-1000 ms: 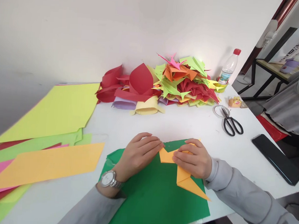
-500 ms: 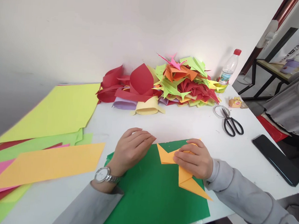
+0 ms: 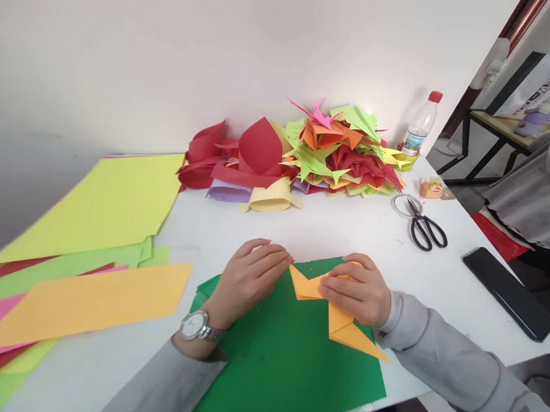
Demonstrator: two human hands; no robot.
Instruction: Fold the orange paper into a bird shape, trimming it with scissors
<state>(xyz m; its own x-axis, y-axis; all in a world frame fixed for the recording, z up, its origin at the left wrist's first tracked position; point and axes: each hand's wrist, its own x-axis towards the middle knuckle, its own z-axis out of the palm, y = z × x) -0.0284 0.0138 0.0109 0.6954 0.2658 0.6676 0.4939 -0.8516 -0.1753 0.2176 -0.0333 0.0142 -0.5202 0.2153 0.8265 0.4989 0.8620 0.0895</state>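
Observation:
A folded orange paper figure (image 3: pixel 337 325) lies on a green sheet (image 3: pixel 284 368) at the table's near edge. My right hand (image 3: pixel 356 292) presses down on its middle, fingers curled together over the fold. My left hand (image 3: pixel 252 279), with a silver watch on the wrist, rests on the green sheet with fingers extended, the fingertips just touching the figure's left point. Both forearms wear grey sleeves.
Loose coloured sheets (image 3: pixel 93 207) cover the table's left side, with an orange strip (image 3: pixel 92 300) nearest. A heap of folded paper shapes (image 3: pixel 306 155) sits at the back. A water bottle (image 3: pixel 420 125), black scissors (image 3: pixel 423 227), a snack packet (image 3: pixel 432 188) and a black phone (image 3: pixel 507 292) lie to the right.
My left hand drew back to the left off the orange figure, then came back so its fingertips touch the left point again. My right hand stayed pressed on the figure.

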